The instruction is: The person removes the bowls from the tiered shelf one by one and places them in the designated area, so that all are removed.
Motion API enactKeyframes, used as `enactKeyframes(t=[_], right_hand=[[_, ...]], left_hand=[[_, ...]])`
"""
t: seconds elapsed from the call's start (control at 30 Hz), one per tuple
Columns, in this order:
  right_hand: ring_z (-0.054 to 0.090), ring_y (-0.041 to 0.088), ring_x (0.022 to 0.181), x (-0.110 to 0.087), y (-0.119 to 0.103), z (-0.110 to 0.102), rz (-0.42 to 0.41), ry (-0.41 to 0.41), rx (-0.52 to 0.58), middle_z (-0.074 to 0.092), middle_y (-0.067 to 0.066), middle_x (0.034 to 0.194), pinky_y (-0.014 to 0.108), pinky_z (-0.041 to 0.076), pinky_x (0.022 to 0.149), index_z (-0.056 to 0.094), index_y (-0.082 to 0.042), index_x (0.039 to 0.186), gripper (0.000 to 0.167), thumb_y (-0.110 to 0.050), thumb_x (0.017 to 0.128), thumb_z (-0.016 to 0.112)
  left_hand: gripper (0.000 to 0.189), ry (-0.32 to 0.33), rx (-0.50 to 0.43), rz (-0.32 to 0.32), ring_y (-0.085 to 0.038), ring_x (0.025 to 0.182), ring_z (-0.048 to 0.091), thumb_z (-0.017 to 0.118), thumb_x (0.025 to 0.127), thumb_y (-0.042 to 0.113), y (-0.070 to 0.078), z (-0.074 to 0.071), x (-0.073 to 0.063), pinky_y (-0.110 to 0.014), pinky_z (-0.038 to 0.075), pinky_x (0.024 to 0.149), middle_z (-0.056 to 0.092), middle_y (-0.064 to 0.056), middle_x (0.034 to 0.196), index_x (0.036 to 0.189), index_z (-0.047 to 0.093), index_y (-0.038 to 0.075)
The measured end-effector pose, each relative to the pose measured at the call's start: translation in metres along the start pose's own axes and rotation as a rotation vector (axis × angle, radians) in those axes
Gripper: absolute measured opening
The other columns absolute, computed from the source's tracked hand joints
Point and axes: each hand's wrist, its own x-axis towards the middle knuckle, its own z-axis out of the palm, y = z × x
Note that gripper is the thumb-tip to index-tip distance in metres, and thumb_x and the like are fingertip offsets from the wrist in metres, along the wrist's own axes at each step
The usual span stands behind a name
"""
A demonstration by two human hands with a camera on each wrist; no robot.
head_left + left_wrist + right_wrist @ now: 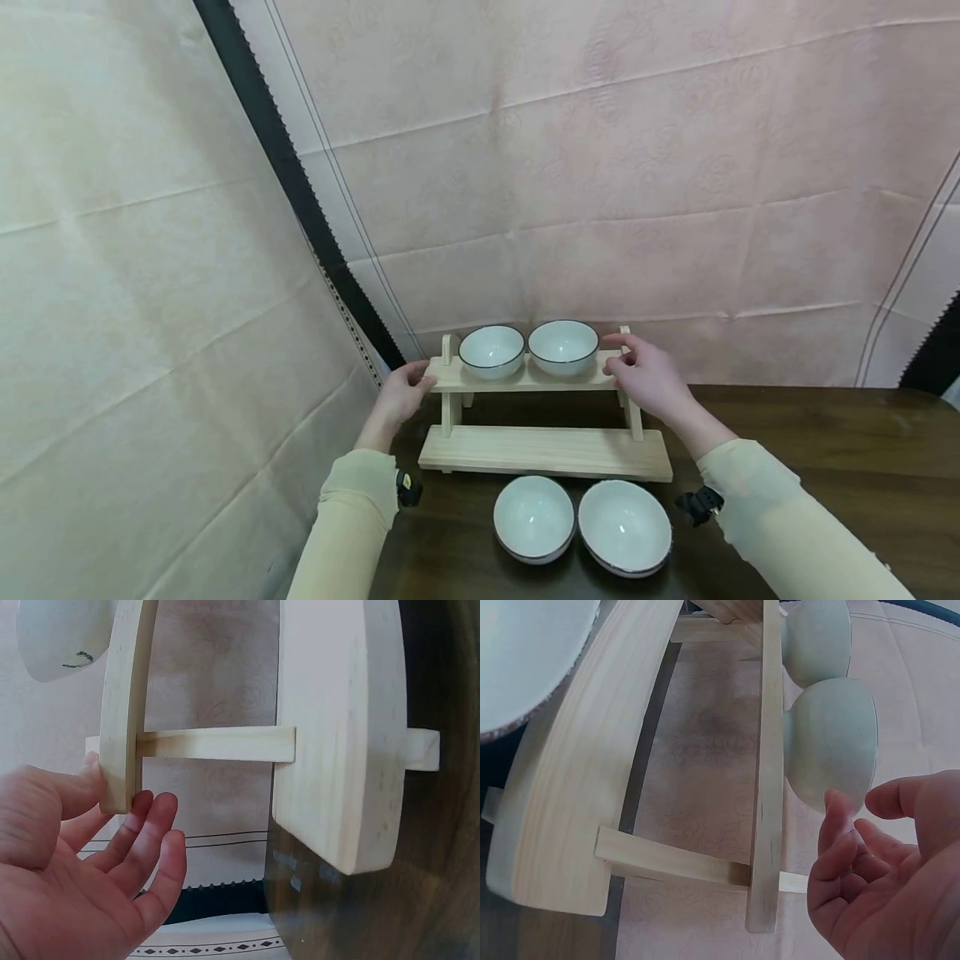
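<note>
At lower centre, left hand [402,394] pinches pale wooden two-tier rack [546,452], presumably steadying it; right hand [651,375], loosely bent, grips nothing beside dark-rimmed white glazed bowl [564,343].

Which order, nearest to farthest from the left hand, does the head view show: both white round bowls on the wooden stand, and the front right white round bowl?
1. Left dark-rimmed white round bowl, on the pale wooden stand.
2. Right dark-rimmed white round bowl, on the stand too.
3. Front right white round bowl, before the stand.
</note>
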Motion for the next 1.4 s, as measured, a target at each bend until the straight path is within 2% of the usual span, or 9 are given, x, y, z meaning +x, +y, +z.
enactKeyframes(t=[0.17, 0.37, 0.47, 0.67, 0.9, 1.07, 1.27, 1.4], right_hand=[[0.067, 0.035, 0.089, 0.0, -0.001, 0.003, 0.009, -0.007, 0.004, 0.073, 0.02, 0.11, 0.037, 0.053, 0.068, 0.052, -0.005, 0.152, 0.048, -0.017, 0.105, 0.053], [0.066, 0.028, 0.085, 0.003, -0.003, 0.005, 0.006, 0.005, 0.002, 0.074, 0.017, 0.108, 0.036, 0.052, 0.068, 0.053, -0.005, 0.152, 0.049, -0.02, 0.106, 0.054], [0.069, 0.029, 0.088, 0.004, -0.005, 0.007, 0.003, 0.005, 0.004, 0.075, 0.015, 0.108, 0.036, 0.052, 0.069, 0.052, -0.005, 0.153, 0.05, -0.025, 0.108, 0.056], [0.073, 0.035, 0.101, 0.008, -0.011, 0.008, 0.023, -0.02, 0.029, 0.074, 0.019, 0.115, 0.039, 0.061, 0.081, 0.046, -0.004, 0.158, 0.059, -0.035, 0.11, 0.059], [0.072, 0.033, 0.105, 0.013, -0.018, 0.006, 0.045, -0.045, -0.017, 0.071, 0.019, 0.12, 0.045, 0.06, 0.087, 0.042, -0.002, 0.16, 0.065, -0.042, 0.11, 0.056], [0.072, 0.033, 0.105, 0.019, -0.019, 0.006, 0.053, -0.052, -0.02, 0.07, 0.021, 0.122, 0.046, 0.059, 0.088, 0.042, 0.002, 0.159, 0.065, -0.04, 0.111, 0.057], [0.071, 0.031, 0.102, 0.024, -0.016, 0.008, 0.09, -0.086, 0.047, 0.067, 0.026, 0.13, 0.042, 0.061, 0.088, 0.041, 0.005, 0.158, 0.065, -0.036, 0.111, 0.054], [0.072, 0.029, 0.098, 0.025, -0.016, 0.01, 0.103, -0.093, 0.058, 0.07, 0.025, 0.124, 0.042, 0.061, 0.089, 0.039, 0.007, 0.159, 0.066, -0.036, 0.111, 0.053]], left_hand=[[0.045, 0.01, -0.035, -0.017, -0.033, 0.112, 0.066, 0.062, 0.111, 0.023, -0.002, -0.001, -0.001, -0.047, 0.057, 0.09, 0.063, -0.018, 0.133, 0.155, 0.057, 0.012], [0.044, 0.012, -0.039, -0.02, -0.03, 0.107, 0.067, 0.062, 0.111, 0.022, -0.003, -0.001, -0.002, -0.041, 0.056, 0.084, 0.064, -0.017, 0.13, 0.154, 0.058, 0.012], [0.044, 0.008, -0.04, -0.024, -0.032, 0.109, 0.067, 0.062, 0.111, 0.022, -0.003, -0.001, 0.0, -0.039, 0.055, 0.082, 0.065, -0.017, 0.129, 0.154, 0.058, 0.011], [0.045, 0.004, -0.041, -0.016, -0.04, 0.117, 0.067, 0.062, 0.111, 0.021, 0.0, -0.001, -0.001, -0.044, 0.054, 0.088, 0.065, -0.018, 0.128, 0.154, 0.057, 0.008], [0.044, 0.014, -0.017, -0.008, -0.038, 0.114, 0.067, 0.062, 0.111, 0.019, 0.002, 0.0, -0.001, -0.048, 0.054, 0.091, 0.066, -0.018, 0.125, 0.153, 0.058, 0.007], [0.045, 0.01, -0.016, -0.002, -0.037, 0.114, 0.068, 0.061, 0.111, 0.02, 0.001, 0.001, 0.0, -0.05, 0.054, 0.092, 0.066, -0.019, 0.126, 0.154, 0.056, 0.007], [0.044, 0.013, -0.02, -0.004, -0.031, 0.109, 0.068, 0.063, 0.111, 0.02, 0.001, 0.003, 0.001, -0.047, 0.055, 0.092, 0.066, -0.016, 0.126, 0.153, 0.058, 0.009], [0.045, 0.011, -0.021, 0.006, -0.034, 0.111, 0.068, 0.062, 0.111, 0.02, 0.0, 0.003, 0.0, -0.048, 0.055, 0.093, 0.066, -0.017, 0.126, 0.154, 0.057, 0.008]])
